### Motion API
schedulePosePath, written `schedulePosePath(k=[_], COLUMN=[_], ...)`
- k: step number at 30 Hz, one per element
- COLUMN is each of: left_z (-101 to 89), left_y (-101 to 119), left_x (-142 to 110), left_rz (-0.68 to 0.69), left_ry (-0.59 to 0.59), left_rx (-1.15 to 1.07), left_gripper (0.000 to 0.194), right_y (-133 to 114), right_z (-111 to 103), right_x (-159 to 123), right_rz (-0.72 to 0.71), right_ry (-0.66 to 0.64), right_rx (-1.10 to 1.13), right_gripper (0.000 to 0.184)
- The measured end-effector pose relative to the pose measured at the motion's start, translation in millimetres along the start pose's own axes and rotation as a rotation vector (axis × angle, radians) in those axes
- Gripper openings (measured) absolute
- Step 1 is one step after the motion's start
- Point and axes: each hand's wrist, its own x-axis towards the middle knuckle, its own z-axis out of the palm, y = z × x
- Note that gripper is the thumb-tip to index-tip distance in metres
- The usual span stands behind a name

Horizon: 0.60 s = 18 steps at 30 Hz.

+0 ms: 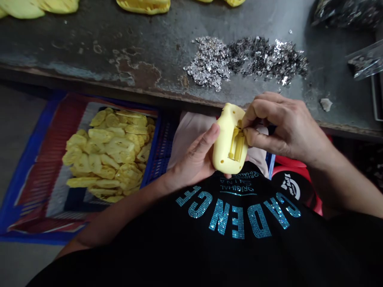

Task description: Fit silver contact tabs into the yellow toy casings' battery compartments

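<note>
Yellow plastic housing [224, 145], head view: held up in front of the wearer's chest, just off the near edge of the bench [89, 52], tilted, slotted side facing up. Left hand [197, 157] wraps it from the left and below, thumb along the left side, fingers gripping underneath. Right hand [278, 123] is on the right, thumb and forefinger bent in at the far part of the recessed slot [238, 145]; from where I stand I can't tell if a small piece is pinched between them. Thin metal, looks like springs, at the slot's near end.

Far side, on the bench: silver pile of small metal pieces [212, 61], darker pile [263, 57] touching it on the right, clear bag [366, 59] farther right. Left, below bench level: blue crate [28, 167] with many loose yellow parts [110, 151].

Risks, my guess: fingertips hide the contact spot, so a tiny piece could sit crooked or drop unseen onto the lap. Too hard a push may bend thin metal or crack the slot wall. Housing is smooth-looking and backed only by the left hand, so a sideways shove could twist it loose. Piles touch, so pieces could get mixed.
</note>
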Motion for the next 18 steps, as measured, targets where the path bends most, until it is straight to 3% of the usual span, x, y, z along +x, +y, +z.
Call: schedulePosePath(k=[6,10,18], left_z=[0.7,-5.3,-0.4], left_y=[-6,-6,-2], left_x=[2,3,3], left_rz=[0.044,-0.039,-0.045], left_ry=[-0.001,-0.017,0.017], left_rx=[-0.013,-0.091,-0.038], left_gripper=[0.075,0.065,0.072], right_y=[-5,-6,8], right_z=[-12,-11,-12], right_x=[3,1,0], right_rz=[0.081,0.073,0.154], right_ry=[-0.129,-0.093,-0.094], right_rx=[-0.001,-0.021,0.082], right_gripper=[0.012,0.009,0.006])
